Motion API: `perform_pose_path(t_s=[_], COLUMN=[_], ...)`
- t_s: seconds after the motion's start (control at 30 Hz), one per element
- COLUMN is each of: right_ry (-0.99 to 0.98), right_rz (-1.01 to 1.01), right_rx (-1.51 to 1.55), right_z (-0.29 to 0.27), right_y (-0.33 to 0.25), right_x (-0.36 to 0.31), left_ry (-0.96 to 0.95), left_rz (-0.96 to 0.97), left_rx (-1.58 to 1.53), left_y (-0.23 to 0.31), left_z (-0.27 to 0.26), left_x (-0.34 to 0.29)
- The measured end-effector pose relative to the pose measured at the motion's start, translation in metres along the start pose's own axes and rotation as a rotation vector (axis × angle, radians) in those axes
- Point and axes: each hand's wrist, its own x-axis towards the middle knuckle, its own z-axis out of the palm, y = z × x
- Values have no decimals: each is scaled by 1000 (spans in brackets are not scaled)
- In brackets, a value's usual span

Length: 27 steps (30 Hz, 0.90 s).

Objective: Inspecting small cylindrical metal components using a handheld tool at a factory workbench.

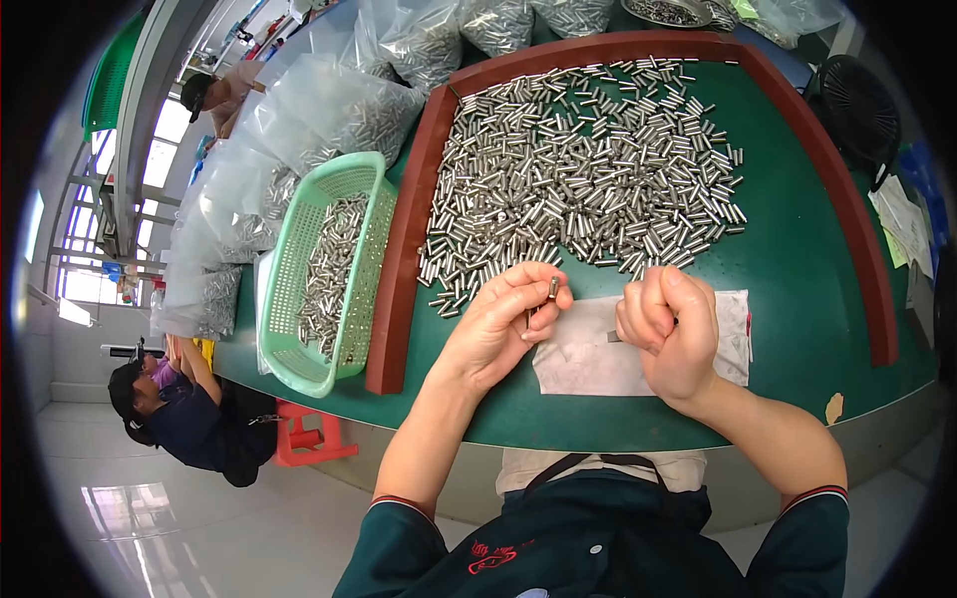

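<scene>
Pinched between the thumb and fingers of my left hand (495,327) is a small shiny metal pin (553,288), its end pointing up. My right hand (676,334) is curled into a loose fist above a white cloth (588,367). Beside its fingers a short grey metal piece (613,337) shows; whether the hand grips it or it lies on the cloth is unclear. Just beyond both hands spreads a large heap of loose metal pins (588,179) on the green tabletop (797,269).
A reddish-brown wooden frame (401,289) borders the heap. Left of it stands a light green plastic basket (284,289) holding more pins. Clear bags of pins (369,110) line the far left. A black fan (857,105) is at right. Another person (189,409) sits at left by a red stool (304,439).
</scene>
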Motion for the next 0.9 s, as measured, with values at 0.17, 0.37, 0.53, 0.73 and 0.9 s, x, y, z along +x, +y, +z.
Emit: perform_pose_path(t_s=[0.17, 0.37, 0.53, 0.73, 0.9], right_ry=[-4, -7, -3, 0, -7], right_rz=[4, 11, 18, 25, 31], right_rx=[-9, -13, -5, -1, 4], right_z=[-1, -1, -2, -1, -3], right_y=[0, -1, -1, -2, -2], right_x=[1, 1, 0, 1, 1], left_ry=[8, 8, 15, 65, 70], left_rz=[-28, -19, -11, -14, -6], left_rx=[7, 31, 32, 30, 15], left_y=[2, 2, 2, 3, 4], left_z=[-1, -3, -2, -2, 1], left_x=[1, 1, -1, -1, 0])
